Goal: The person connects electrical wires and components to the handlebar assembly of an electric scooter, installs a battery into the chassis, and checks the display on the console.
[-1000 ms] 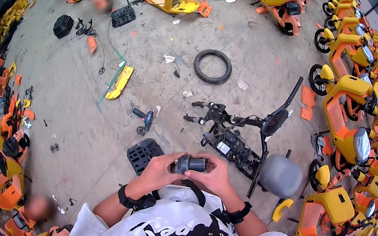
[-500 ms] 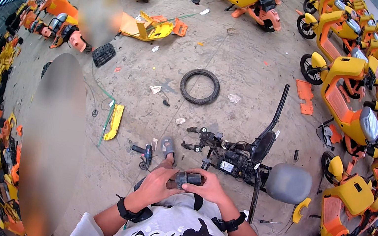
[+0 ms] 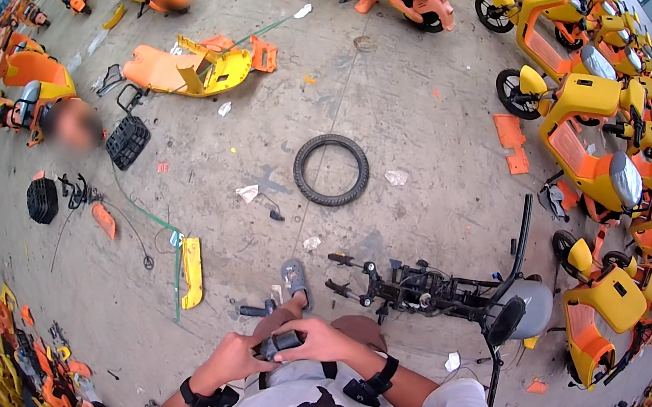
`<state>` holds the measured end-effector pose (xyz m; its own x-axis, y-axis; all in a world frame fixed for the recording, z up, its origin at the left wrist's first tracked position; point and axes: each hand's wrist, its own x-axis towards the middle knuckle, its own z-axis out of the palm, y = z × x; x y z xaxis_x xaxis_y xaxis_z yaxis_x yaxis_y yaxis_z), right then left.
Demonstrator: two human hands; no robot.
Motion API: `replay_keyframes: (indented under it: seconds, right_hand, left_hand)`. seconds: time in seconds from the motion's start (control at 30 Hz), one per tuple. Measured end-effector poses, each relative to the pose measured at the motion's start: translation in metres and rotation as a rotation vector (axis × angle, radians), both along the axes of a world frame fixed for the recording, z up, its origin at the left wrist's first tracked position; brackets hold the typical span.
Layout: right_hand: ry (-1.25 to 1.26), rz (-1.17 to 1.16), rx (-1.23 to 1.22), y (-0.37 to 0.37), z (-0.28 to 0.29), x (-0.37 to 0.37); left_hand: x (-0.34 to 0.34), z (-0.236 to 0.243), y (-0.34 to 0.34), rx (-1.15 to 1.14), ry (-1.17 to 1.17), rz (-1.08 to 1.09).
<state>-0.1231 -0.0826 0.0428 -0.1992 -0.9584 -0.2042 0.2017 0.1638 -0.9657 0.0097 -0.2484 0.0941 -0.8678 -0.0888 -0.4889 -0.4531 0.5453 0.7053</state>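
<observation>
A small dark grey and black block [image 3: 285,342] is held between my two hands close to my lap; I cannot make out its exact kind. My left hand [image 3: 235,357] grips its left side with fingers curled. From the right and above, my right hand [image 3: 317,342] pinches it between thumb and fingers. Part of the block is hidden by the fingers. Just beyond my hands, a power drill [image 3: 256,309] lies on the floor beside my foot in a grey clog [image 3: 296,281].
To the right lies a stripped scooter frame [image 3: 449,291] with a grey seat [image 3: 532,310]. A black tyre [image 3: 300,165] lies ahead. Yellow trim [image 3: 192,274], a black basket [image 3: 127,142] and body panels [image 3: 160,71] lie leftward. Yellow scooters [image 3: 585,100] stand in rows at right.
My view has shifted, showing more floor at the left. The block is more tilted, and my hands sit further left and lower in the picture, still holding it.
</observation>
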Motion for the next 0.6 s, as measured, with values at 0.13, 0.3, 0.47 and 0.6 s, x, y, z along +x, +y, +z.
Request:
replay_keyframes:
  seconds: [0.13, 0.3, 0.47, 0.6]
  right_hand:
    - [0.03, 0.037, 0.145, -0.05, -0.003, -0.014]
    - [0.055, -0.297, 0.108, -0.059, 0.01, -0.055]
    - [0.083, -0.494, 0.105, -0.022, 0.012, -0.125]
    - [0.081, -0.577, 0.114, 0.016, 0.019, -0.191]
  left_hand:
    - [-0.02, 0.012, -0.047, -0.097, 0.01, -0.028]
    - [-0.088, 0.023, -0.06, -0.197, 0.149, -0.077]
    - [-0.194, 0.029, -0.036, -0.191, 0.203, -0.303]
    - [-0.278, 0.029, -0.012, -0.048, 0.236, -0.391]
